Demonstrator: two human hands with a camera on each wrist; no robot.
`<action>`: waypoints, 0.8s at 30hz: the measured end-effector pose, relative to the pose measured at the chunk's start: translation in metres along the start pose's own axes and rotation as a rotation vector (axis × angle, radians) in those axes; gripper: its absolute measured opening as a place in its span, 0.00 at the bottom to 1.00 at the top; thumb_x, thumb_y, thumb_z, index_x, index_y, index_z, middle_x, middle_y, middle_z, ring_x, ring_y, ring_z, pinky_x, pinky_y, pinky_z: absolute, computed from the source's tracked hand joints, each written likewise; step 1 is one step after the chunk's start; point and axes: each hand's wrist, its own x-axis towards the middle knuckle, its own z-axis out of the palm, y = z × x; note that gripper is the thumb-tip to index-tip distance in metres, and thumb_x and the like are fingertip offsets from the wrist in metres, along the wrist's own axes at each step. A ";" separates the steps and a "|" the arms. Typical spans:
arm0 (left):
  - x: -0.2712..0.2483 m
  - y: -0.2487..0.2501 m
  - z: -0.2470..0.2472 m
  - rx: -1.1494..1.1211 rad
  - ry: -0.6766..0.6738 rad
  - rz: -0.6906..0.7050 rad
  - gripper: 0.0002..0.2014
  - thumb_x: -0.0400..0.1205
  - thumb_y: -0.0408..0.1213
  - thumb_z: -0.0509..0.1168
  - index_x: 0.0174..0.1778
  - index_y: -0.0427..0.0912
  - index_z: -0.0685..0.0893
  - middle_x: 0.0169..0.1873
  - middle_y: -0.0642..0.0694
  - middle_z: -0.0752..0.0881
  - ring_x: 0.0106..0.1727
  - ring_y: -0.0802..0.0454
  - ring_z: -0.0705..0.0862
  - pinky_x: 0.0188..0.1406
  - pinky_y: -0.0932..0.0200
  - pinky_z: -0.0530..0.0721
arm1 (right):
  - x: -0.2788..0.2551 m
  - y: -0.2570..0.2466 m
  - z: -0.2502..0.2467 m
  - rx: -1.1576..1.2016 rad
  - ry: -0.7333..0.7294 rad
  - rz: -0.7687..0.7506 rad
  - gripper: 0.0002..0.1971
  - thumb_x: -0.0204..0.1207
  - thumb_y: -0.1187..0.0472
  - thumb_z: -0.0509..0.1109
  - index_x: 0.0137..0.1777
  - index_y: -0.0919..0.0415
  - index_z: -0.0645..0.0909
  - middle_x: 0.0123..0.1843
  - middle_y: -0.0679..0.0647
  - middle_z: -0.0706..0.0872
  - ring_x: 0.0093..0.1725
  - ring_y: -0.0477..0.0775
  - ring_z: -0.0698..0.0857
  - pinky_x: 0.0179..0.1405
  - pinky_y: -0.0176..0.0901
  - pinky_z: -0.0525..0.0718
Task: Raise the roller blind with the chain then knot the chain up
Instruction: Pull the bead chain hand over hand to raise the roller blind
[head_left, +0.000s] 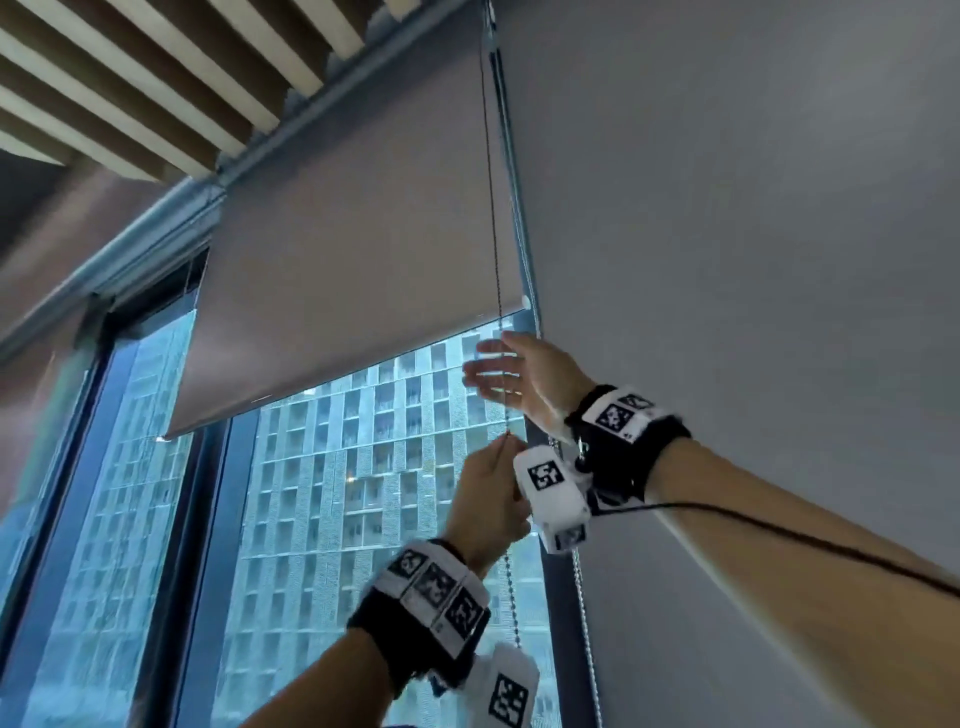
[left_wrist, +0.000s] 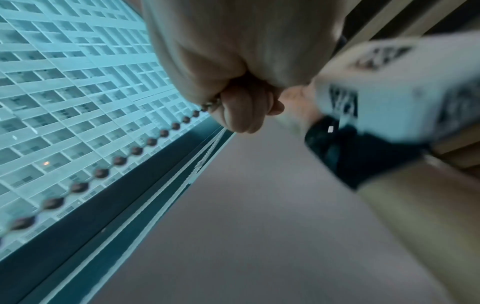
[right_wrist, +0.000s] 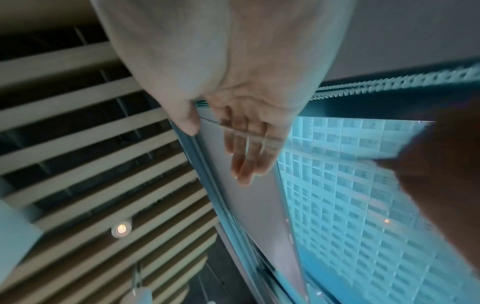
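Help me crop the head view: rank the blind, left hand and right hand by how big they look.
1. blind, clearly largest.
2. left hand and right hand: they look alike, and the right one is blurred, so I won't rank them.

Wall (head_left: 727, 208) crowds the chain (head_left: 493, 249) on the right; leftward — open air before the glass (head_left: 363, 493).

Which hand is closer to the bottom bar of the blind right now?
The right. The right hand is open just below the bottom bar at its chain end. The left hand is lower down, gripping the bead chain.
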 end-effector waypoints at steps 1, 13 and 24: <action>-0.010 -0.006 0.004 -0.047 -0.041 -0.035 0.14 0.82 0.38 0.55 0.29 0.47 0.70 0.18 0.55 0.69 0.17 0.60 0.65 0.18 0.67 0.62 | 0.008 -0.010 0.007 0.017 0.032 -0.002 0.15 0.86 0.55 0.55 0.57 0.67 0.75 0.44 0.64 0.86 0.42 0.59 0.86 0.44 0.46 0.84; -0.008 -0.004 -0.061 -0.038 -0.165 -0.198 0.23 0.79 0.48 0.55 0.61 0.36 0.81 0.55 0.31 0.85 0.55 0.37 0.84 0.63 0.40 0.78 | -0.006 0.016 0.019 -0.269 0.115 -0.118 0.16 0.85 0.60 0.52 0.34 0.58 0.70 0.27 0.52 0.65 0.11 0.40 0.63 0.11 0.28 0.60; 0.073 0.110 -0.045 -0.224 -0.031 -0.068 0.18 0.87 0.41 0.53 0.68 0.33 0.73 0.44 0.40 0.86 0.36 0.49 0.84 0.31 0.61 0.84 | -0.110 0.068 0.051 -0.377 -0.112 -0.082 0.19 0.87 0.59 0.51 0.34 0.60 0.70 0.22 0.47 0.65 0.16 0.43 0.62 0.16 0.34 0.61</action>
